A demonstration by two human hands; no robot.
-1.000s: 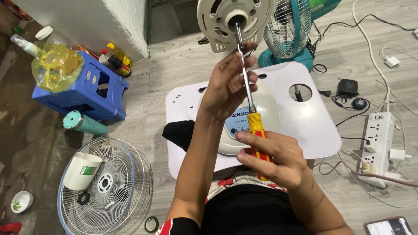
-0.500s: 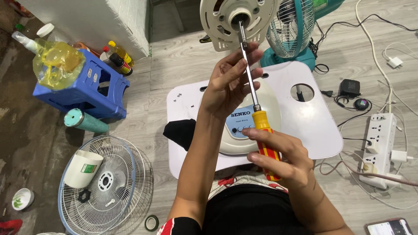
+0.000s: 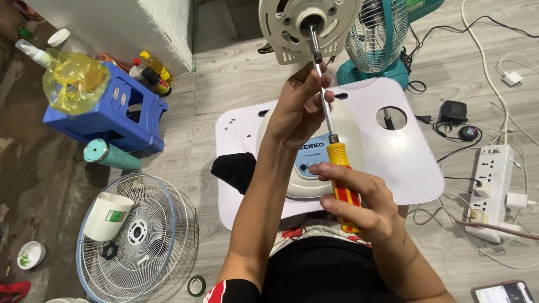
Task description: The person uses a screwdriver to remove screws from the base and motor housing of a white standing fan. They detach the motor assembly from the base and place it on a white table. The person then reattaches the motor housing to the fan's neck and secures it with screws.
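Note:
My right hand (image 3: 359, 205) grips the yellow and red handle of a long screwdriver (image 3: 336, 157). Its metal shaft runs up to the shaft end of a cream fan motor housing (image 3: 306, 25) at the top of the view. My left hand (image 3: 300, 106) pinches the screwdriver shaft just below the housing. Under both hands sits the round cream fan base (image 3: 348, 132) with a blue button panel, resting on a small white table (image 3: 401, 163).
A fan guard (image 3: 137, 235) lies on the floor at lower left with a white cup (image 3: 106, 216) on it. A blue stool (image 3: 109, 112) with bottles stands at left. A teal fan (image 3: 379, 42) is behind the table. A power strip (image 3: 494, 191) and cables lie at right.
The motor housing and both hands sit a little further right and lower in view. My right hand has slid slightly on the handle; the grip stays the same.

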